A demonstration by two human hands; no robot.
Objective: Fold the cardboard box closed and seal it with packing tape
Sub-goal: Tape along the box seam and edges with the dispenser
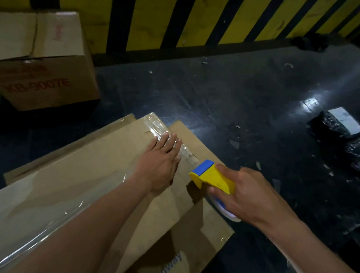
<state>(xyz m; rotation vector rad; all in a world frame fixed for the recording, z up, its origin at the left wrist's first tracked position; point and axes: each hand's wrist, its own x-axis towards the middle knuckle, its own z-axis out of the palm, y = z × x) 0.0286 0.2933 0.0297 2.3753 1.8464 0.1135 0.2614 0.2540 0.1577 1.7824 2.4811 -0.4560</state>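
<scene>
A large brown cardboard box (pixel 79 184) lies in front of me with its flaps folded shut. Clear packing tape (pixel 157 124) runs along the seam toward the far corner. My left hand (pixel 161 163) lies flat, fingers together, pressing the tape onto the seam. Just to its right, my right hand (pixel 243 194) grips a yellow and blue tape dispenser (pixel 211 177), whose blue edge touches the box top. The tape roll (pixel 226 209) shows partly below my fingers.
A second closed cardboard box (pixel 39 63) marked KB-9007E stands at the back left. A yellow and black striped barrier (pixel 206 19) runs along the back. Black wrapped parcels (pixel 336 126) lie on the dark, littered floor at the right.
</scene>
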